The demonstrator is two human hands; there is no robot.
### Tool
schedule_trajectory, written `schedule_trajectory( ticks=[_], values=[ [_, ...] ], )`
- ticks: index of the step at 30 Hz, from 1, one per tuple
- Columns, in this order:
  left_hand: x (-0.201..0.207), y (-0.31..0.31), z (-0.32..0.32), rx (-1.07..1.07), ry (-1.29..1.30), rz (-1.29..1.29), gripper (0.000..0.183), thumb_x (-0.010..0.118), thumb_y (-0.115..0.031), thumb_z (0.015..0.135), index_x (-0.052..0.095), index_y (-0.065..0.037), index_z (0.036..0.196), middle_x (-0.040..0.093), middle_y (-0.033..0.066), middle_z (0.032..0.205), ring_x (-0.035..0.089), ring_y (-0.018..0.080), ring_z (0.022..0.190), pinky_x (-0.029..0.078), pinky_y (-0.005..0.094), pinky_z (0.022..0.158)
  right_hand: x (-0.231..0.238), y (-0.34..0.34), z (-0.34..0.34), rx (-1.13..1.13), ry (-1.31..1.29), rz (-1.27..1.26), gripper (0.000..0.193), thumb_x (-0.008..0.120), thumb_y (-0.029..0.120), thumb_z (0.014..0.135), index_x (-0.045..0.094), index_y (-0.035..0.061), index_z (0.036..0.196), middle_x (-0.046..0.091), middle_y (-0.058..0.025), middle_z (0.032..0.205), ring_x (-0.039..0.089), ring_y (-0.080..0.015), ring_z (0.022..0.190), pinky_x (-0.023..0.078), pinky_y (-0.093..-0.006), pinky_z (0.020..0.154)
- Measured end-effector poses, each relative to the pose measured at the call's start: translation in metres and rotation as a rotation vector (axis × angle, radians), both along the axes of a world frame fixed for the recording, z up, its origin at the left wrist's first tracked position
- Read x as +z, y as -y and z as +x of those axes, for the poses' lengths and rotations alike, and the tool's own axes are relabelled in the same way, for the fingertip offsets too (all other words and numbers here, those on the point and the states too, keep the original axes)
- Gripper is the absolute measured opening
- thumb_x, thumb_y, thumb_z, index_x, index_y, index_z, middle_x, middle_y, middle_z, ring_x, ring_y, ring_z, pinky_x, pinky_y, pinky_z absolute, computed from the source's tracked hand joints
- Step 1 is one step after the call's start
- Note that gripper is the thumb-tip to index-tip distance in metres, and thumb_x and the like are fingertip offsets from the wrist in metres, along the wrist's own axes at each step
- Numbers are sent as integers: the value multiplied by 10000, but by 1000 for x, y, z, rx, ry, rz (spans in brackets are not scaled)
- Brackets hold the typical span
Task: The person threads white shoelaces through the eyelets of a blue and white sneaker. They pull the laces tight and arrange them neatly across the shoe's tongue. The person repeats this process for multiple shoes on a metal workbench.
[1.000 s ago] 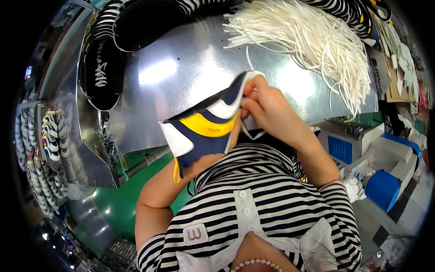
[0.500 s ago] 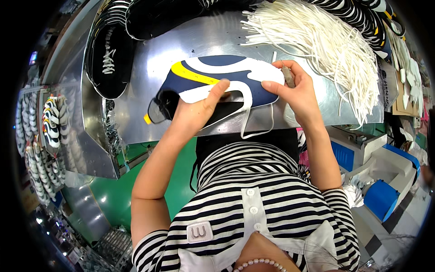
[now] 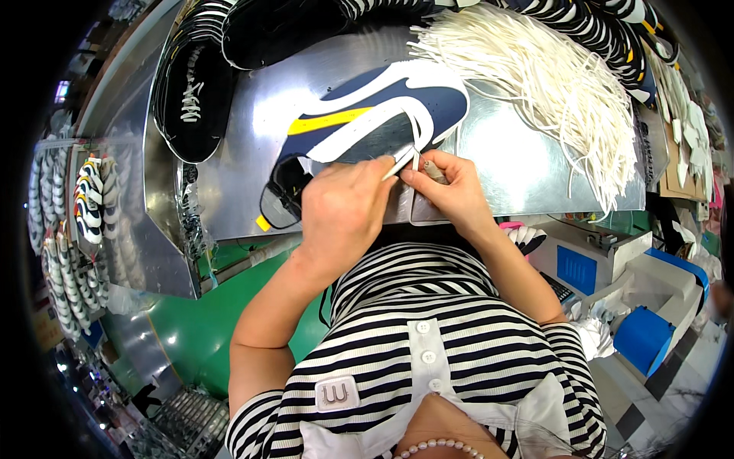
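A shoe upper (image 3: 447, 103) in navy, white and yellow lies tilted on the metal table (image 3: 252, 107), its toe pointing up to the right and its black heel lining toward the lower left. My left hand (image 3: 348, 203) is closed at the near edge of the upper, pinching a flat white shoelace (image 3: 399, 162). Close beside it, my right hand (image 3: 453, 187) has thumb and fingers together by the lace at the lace opening. A small grey hand tool (image 3: 434, 173) is tucked in that hand; its tip is hidden. My left fingertips are partly hidden behind the hand.
A large heap of loose white shoelaces (image 3: 535, 92) covers the right of the table. Stacked black uppers (image 3: 187, 99) stand at the left, with more uppers (image 3: 283, 30) along the far side. Striped uppers (image 3: 88, 199) hang at far left. A machine with blue parts (image 3: 642, 336) stands lower right.
The upper has turned, its toe swinging away from me. Both hands have come closer together at its near edge, and my left hand has moved from the upper's side onto the lace.
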State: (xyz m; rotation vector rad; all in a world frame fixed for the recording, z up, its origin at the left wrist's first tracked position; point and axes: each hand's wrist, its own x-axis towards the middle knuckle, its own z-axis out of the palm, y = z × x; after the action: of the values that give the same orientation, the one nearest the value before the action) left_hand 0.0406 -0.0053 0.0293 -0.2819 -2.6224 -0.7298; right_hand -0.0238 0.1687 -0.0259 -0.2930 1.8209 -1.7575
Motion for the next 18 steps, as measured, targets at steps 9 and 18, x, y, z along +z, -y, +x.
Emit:
schedule_trajectory(
  ticks=[9, 18],
  values=[
    [67, 33, -21, 326, -83, 366, 199, 744, -71, 865, 685, 6, 1039, 703, 69, 802, 588, 72, 679, 485, 235, 624, -7, -138, 79, 287, -453, 506, 129, 736, 87, 841, 693, 0, 926, 569, -103, 698, 499, -180, 556, 409, -307, 544],
    [-9, 8, -32, -24, 428, -61, 255, 679, -220, 891, 674, -72, 1099, 702, 146, 943, 663, 349, 822, 514, 403, 723, 48, -70, 20, -16, 245, 82, 177, 666, 193, 942, 708, 21, 948, 551, 41, 623, 411, -7, 496, 263, -175, 448]
  ],
)
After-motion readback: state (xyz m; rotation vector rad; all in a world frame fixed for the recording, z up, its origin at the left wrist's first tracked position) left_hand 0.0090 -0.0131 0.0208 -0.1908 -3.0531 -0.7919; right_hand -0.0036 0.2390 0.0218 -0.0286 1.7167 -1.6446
